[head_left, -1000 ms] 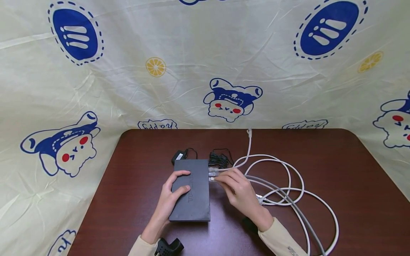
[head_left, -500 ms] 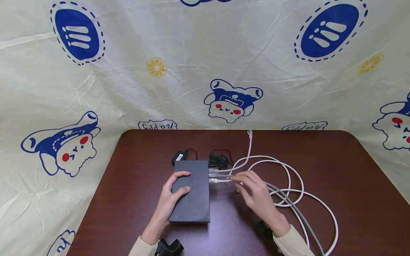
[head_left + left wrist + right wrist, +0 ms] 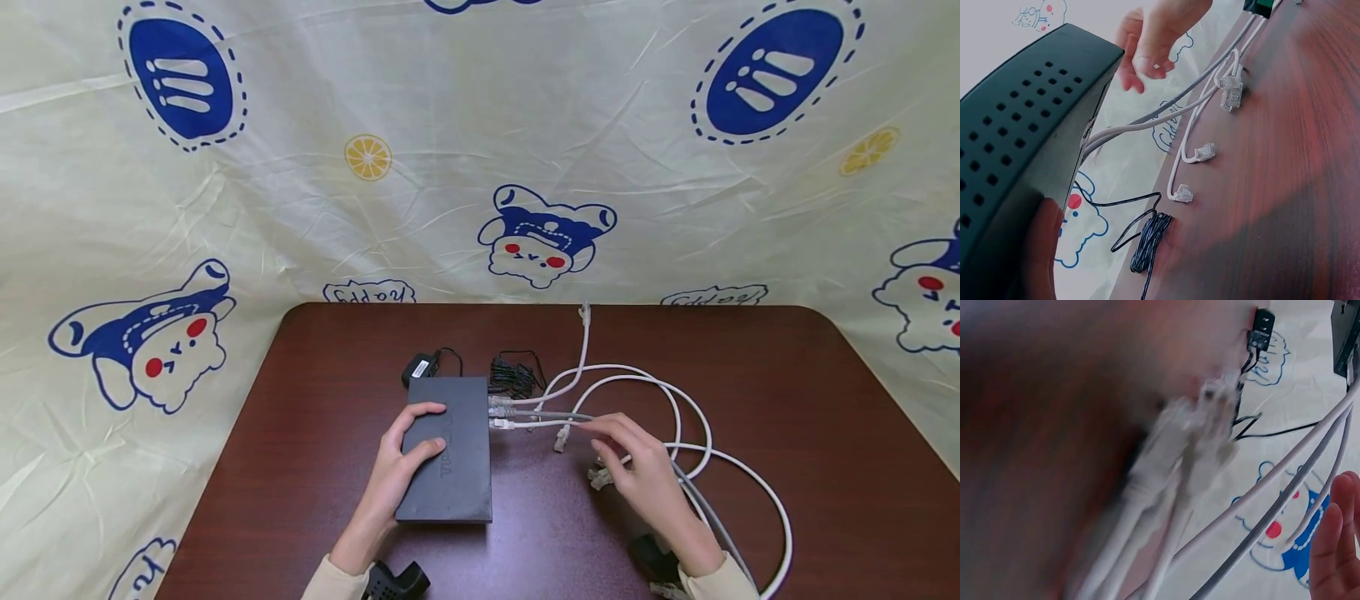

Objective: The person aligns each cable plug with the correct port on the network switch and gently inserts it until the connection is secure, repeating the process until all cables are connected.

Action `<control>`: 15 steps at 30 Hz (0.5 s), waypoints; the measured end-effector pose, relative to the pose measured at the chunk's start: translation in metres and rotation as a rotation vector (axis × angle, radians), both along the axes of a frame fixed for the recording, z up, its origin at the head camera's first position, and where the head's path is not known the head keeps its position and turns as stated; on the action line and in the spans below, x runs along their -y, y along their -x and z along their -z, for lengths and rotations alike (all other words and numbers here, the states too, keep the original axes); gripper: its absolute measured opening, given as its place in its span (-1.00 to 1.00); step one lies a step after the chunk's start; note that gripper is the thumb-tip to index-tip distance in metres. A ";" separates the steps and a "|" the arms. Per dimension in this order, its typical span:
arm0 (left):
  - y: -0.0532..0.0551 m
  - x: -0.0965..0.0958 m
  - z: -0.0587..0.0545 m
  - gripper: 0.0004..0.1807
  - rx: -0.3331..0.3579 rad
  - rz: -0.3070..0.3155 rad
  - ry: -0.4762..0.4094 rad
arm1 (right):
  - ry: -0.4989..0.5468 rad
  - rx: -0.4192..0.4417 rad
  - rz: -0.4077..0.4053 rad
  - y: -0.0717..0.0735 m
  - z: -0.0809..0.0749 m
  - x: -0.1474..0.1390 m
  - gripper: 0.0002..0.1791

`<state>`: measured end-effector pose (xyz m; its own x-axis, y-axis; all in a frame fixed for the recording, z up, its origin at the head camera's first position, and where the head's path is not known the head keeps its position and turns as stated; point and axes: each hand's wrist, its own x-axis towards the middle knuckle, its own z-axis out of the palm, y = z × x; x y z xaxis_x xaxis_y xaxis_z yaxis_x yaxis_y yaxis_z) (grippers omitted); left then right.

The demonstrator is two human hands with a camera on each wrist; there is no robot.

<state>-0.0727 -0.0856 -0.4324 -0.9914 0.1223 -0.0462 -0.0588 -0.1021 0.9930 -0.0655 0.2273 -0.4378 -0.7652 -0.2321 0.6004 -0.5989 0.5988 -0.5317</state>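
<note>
My left hand [image 3: 393, 458] grips a dark grey network switch [image 3: 450, 483], thumb and index finger on its top; in the left wrist view the switch's vented face [image 3: 1022, 125] is tilted above the table. White and grey Ethernet cables run from its right side, with a white cable's plug [image 3: 502, 423] seated at the edge. My right hand [image 3: 648, 475] is to the right, fingertips beside the white and grey cables. The right wrist view shows its fingers [image 3: 1335, 544] extended, apart from the cables. Loose clear plugs [image 3: 1232, 92] lie on the table below it.
Behind the switch sit a black power adapter [image 3: 420, 367] and a bundled black cord [image 3: 512, 377]. White cable loops [image 3: 705, 417] spread over the right side of the brown table [image 3: 300, 483]. A patterned cloth [image 3: 435, 225] hangs beyond the back edge.
My right hand has left the plug at the switch's side and moved right and nearer along the cables. Plugs it covered now show. The left hand and switch stay put.
</note>
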 end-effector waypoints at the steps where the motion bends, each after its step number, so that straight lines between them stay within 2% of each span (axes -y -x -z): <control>1: 0.000 0.000 0.000 -0.59 0.001 0.000 -0.001 | -0.006 0.009 0.011 -0.002 0.001 -0.003 -0.62; 15: -0.001 0.000 0.000 -0.59 -0.002 -0.004 0.006 | -0.067 0.012 0.122 -0.018 0.008 -0.032 -0.54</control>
<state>-0.0717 -0.0858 -0.4319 -0.9920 0.1181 -0.0444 -0.0560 -0.0968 0.9937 -0.0476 0.2590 -0.4457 -0.7972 -0.1765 0.5773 -0.5134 0.7013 -0.4946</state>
